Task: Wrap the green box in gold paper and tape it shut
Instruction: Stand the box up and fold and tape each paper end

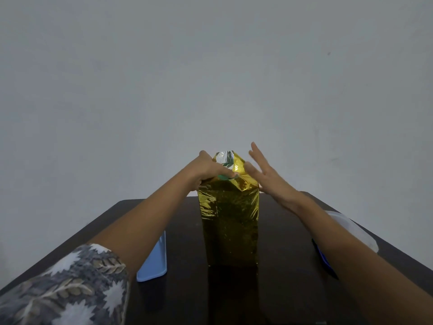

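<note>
A patterned grey and white sleeve (70,285) is covering the person's upper left arm at the lower left, and the bare forearm is reaching forward over the dark table (293,266). Just right of that arm, a flat light-blue piece (154,261) is lying on the table; whether it is a lid or a case cannot be told.

The left hand (208,168) is pressing down on the top of the parcel, its fingers lying fairly straight across the folded paper and pointing to the right, holding a flap flat rather than clasping it.

The green box (226,177) is standing upright on the middle of the table, its long axis vertical and its top end pointing up towards the pale wall (210,66). The gold paper (230,221) is wrapping all its visible sides, looking shiny and creased. At the top the paper is gathering into a loose peak that is showing its silver inner face, and only a small sliver of green is peeking out beneath the left fingertips.

The right hand (267,177) is hovering at the upper right corner of the parcel, released, with fingers straight, spread and blurred; its heel is sitting close to the paper, though contact cannot be told.

Under the right forearm a dark blue object (324,260) is lying on the table, mostly hidden. Beyond it, near the right edge, a white translucent lid or tub (351,228) is resting; any contents cannot be seen.
</note>
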Demonstrator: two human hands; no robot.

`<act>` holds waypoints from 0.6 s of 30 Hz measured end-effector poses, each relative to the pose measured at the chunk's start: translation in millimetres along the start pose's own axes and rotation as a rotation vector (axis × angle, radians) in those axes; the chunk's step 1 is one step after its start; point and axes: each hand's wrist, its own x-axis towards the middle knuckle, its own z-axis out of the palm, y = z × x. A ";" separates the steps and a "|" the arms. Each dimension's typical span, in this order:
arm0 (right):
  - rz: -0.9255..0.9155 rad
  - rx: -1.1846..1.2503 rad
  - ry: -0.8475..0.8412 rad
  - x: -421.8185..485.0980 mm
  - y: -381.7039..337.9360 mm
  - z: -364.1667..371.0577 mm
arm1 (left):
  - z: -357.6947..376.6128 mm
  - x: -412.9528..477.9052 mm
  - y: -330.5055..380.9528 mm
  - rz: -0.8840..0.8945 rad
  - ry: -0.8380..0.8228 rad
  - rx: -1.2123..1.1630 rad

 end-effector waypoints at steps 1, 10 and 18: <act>-0.031 -0.001 0.093 -1.3 1.2 -1.1 | 0.0 1.3 -1.2 0.008 0.010 0.002; 0.001 -0.110 -0.030 -0.4 2.5 -19.9 | -0.1 0.1 0.3 0.011 -0.005 -0.020; 0.099 -0.265 -0.134 5.5 -13.9 -19.6 | 1.2 2.0 -0.5 0.014 -0.006 0.028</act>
